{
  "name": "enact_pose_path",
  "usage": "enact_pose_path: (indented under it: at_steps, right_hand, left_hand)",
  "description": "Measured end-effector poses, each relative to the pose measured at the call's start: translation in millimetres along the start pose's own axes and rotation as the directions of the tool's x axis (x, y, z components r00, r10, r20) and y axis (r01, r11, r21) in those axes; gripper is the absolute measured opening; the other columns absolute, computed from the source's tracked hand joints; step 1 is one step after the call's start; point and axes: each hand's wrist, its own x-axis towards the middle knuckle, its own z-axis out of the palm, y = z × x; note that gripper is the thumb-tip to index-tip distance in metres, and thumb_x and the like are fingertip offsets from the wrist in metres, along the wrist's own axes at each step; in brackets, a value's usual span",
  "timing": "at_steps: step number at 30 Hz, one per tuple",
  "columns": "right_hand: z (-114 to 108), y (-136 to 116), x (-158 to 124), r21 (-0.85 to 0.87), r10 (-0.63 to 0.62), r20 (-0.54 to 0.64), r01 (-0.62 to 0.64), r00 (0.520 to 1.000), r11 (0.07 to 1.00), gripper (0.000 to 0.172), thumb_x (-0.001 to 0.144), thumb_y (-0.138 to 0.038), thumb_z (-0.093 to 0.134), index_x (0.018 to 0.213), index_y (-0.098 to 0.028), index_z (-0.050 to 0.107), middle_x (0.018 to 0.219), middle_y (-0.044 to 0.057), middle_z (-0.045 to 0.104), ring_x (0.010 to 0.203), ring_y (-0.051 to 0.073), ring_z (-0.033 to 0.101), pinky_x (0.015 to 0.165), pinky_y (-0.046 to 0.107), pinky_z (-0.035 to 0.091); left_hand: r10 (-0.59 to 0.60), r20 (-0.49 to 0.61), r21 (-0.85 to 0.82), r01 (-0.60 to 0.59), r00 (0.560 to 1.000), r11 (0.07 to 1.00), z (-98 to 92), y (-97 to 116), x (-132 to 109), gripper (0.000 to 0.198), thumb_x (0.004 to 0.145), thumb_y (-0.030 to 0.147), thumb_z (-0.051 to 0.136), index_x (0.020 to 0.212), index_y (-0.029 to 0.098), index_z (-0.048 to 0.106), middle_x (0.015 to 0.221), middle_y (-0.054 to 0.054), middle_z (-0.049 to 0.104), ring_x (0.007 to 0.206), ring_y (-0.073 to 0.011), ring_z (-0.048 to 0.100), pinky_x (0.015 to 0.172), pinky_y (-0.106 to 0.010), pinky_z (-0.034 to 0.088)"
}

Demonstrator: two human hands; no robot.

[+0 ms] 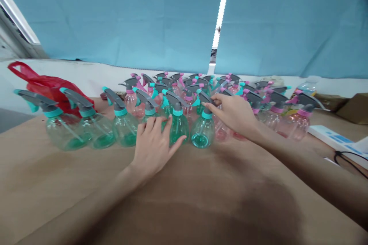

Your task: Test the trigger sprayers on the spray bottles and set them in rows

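Note:
Several small spray bottles stand in rows on a brown table (pixel 201 191): teal ones in front and at the left, pink ones behind and at the right. My left hand (pixel 153 145) has its fingers spread against the belly of a teal bottle (pixel 178 124) in the front row, touching it without a full wrap. My right hand (pixel 234 113) reaches over from the right, and its fingertips pinch the grey trigger head of the neighbouring teal bottle (pixel 202 132).
A red plastic bag (pixel 43 82) lies at the back left behind three teal bottles (pixel 94 130). Pink bottles (pixel 296 120) crowd the right. A white booklet (pixel 339 141) and a black cord (pixel 349 159) lie at the right edge. A blue curtain (pixel 129 15) hangs behind.

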Motion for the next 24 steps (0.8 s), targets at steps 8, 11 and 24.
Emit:
enact_pose_path:
  at_steps: [8,11,24]
  right_hand:
    - [-20,0,-33,0.038,-0.029,-0.027,0.03,0.999,0.999,0.029,0.085,-0.046,0.048,0.084,-0.022,0.064,0.068,0.002,0.07,0.064,0.022,0.062,0.05,0.029,0.031]
    - [-29,2,-48,0.125,-0.044,-0.02,0.047,0.999,0.991,0.025,0.085,-0.044,0.05,0.082,-0.022,0.062,0.072,0.0,0.07,0.064,0.019,0.062,0.053,0.029,0.034]
    - [-25,53,-92,0.641,-0.179,0.118,0.063,0.977,0.765,0.046,0.071,-0.047,0.069,0.104,-0.02,0.052,0.1,0.004,0.061,0.091,0.019,0.056,0.075,0.031,0.044]
  left_hand:
    - [0.069,0.118,-0.499,0.0,0.991,0.867,-1.0,45,-14,0.054,0.092,0.048,0.046,0.134,0.014,0.037,0.123,-0.013,0.05,0.115,-0.0295,0.047,0.092,-0.042,0.039]
    - [0.035,0.243,-0.621,0.128,0.969,0.774,8.0,65,-15,0.072,0.087,0.051,0.055,0.141,0.017,0.024,0.125,-0.013,0.05,0.115,-0.03,0.048,0.091,-0.042,0.042]
    - [0.077,0.166,-0.801,0.089,0.983,0.591,25.9,113,-20,0.082,0.08,0.051,0.065,0.142,0.022,0.019,0.135,-0.013,0.042,0.124,-0.0309,0.04,0.1,-0.047,0.036]
